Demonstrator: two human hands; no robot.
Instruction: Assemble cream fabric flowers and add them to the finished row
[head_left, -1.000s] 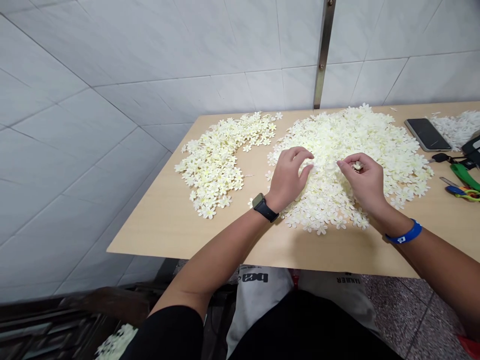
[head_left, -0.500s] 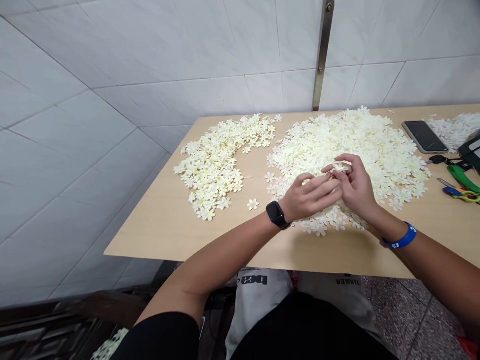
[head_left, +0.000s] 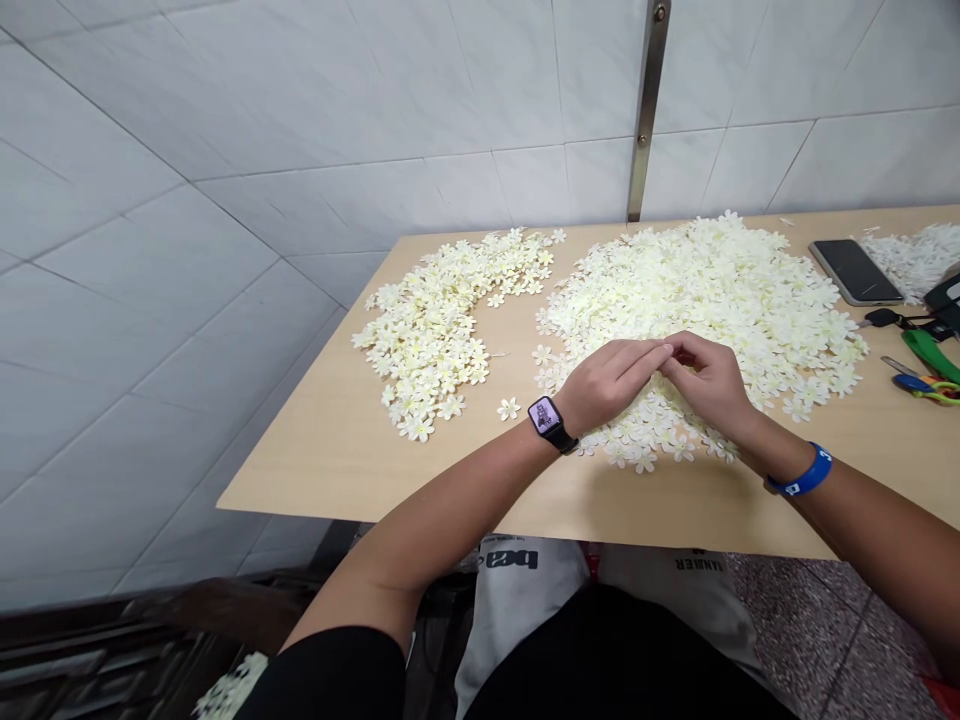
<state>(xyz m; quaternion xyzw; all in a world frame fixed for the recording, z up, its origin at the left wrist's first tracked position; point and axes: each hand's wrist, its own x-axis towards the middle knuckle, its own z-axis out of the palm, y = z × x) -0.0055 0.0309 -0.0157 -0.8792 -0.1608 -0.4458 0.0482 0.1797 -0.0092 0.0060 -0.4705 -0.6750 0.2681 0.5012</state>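
Over the front of a large pile of white artificial flowers, my two hands meet at the fingertips. My left hand has its fingers pressed together and pointing right, with a black smartwatch at its wrist. My right hand is closed in a pinch against the left fingertips, and a blue wristband circles that forearm. Whatever lies in the left pinch is hidden. The flower that showed in my right fingers half a second ago is covered by the fingers now.
A smaller curved heap of pale yellow-white flowers lies to the left, with a single flower near it. At the right are a phone, white pieces and green-handled tools. The tabletop meets a tiled wall.
My left hand's fingers have straightened and closed against the right fingertips. My right hand has lowered slightly and turned, so the flower no longer shows. The watch screen has lit up.
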